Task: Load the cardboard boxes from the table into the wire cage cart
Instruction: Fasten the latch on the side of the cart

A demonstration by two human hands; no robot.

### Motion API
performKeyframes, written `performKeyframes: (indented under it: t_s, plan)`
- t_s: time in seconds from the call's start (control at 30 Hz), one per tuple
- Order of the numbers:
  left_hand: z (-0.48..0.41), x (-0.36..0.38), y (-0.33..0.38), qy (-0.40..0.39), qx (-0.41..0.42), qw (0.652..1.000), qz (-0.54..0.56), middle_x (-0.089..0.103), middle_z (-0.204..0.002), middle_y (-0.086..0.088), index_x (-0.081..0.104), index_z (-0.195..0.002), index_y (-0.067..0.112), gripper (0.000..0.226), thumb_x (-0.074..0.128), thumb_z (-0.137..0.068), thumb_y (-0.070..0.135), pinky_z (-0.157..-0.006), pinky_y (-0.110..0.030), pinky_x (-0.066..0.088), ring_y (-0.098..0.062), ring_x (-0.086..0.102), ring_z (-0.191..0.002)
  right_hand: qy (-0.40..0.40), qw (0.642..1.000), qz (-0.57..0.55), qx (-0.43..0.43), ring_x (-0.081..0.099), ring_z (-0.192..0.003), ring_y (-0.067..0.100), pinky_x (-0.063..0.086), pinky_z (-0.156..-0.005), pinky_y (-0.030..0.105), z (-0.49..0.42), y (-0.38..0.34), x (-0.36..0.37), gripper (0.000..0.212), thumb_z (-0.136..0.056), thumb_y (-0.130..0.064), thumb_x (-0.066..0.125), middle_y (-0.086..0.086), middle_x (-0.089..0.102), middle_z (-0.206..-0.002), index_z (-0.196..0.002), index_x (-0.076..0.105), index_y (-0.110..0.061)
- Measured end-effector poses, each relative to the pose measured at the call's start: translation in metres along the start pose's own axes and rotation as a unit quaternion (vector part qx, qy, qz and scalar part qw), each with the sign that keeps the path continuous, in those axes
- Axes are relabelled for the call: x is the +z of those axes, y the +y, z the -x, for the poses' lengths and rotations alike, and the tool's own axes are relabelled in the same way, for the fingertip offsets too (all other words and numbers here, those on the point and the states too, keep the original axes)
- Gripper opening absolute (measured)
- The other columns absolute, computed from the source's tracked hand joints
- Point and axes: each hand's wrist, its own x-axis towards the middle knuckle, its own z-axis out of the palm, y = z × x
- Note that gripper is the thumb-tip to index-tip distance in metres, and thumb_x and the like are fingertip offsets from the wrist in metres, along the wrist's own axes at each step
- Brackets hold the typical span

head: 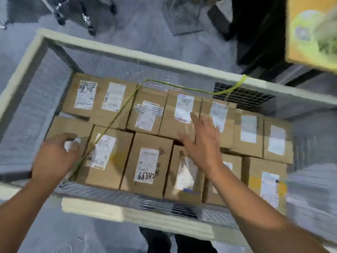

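The wire cage cart (116, 52) lies below me, its white rim framing several brown cardboard boxes (147, 161) with white labels, packed in two rows. My left hand (54, 157) hovers over the near-left box with its fingers curled round a crumpled white scrap (70, 144). Over the middle of the boxes my right hand (200, 141) is spread flat with straight fingers and holds nothing. A yellow-green strap (116, 115) runs across the boxes from the far rim to the near-left corner. The view is blurred by motion.
A yellow printed carton (310, 30) sits at the upper right. Chair wheels (87, 19) and a dark furniture leg (224, 21) stand on the grey floor beyond the cart. The cart's near rim (102, 209) is right in front of me.
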Motion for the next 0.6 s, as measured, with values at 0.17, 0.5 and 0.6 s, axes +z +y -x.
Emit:
performKeyframes:
  t_s: [0.17,0.5,0.6]
  plan:
    - [-0.013,0.053,0.195,-0.049,0.262,0.960,0.081,0.071,-0.114,-0.007,0.073,-0.114,0.016,0.018,0.065,-0.098,0.018,-0.087,-0.031,0.042,-0.027,0.062,-0.106,0.091,0.992,-0.040,0.084,0.003,-0.157,0.018,-0.004,-0.126,0.044,-0.019,0.068,-0.072,0.078,-0.094,-0.077,0.031,0.000,0.020,-0.168,-0.159,0.027,-0.033]
    - [-0.039,0.173,0.504,-0.100,0.382,0.914,-0.088,0.066,-0.128,-0.014,0.054,-0.137,0.016,0.054,0.040,-0.103,0.056,-0.101,-0.046,0.039,-0.037,0.056,-0.120,0.147,0.964,-0.139,0.171,-0.002,-0.156,0.010,0.000,-0.127,0.047,-0.037,0.166,-0.146,0.075,-0.092,-0.071,0.029,-0.005,0.017,-0.169,-0.156,0.034,-0.033]
    - [-0.053,0.197,0.533,-0.203,0.296,0.930,-0.076,0.065,-0.131,-0.013,0.051,-0.141,0.020,0.048,0.045,-0.104,0.049,-0.090,-0.042,0.046,-0.036,0.061,-0.114,0.147,0.961,-0.150,0.179,-0.002,-0.155,0.006,0.005,-0.127,0.047,-0.035,0.189,-0.154,0.074,-0.092,-0.072,0.032,-0.006,0.017,-0.169,-0.155,0.036,-0.033]
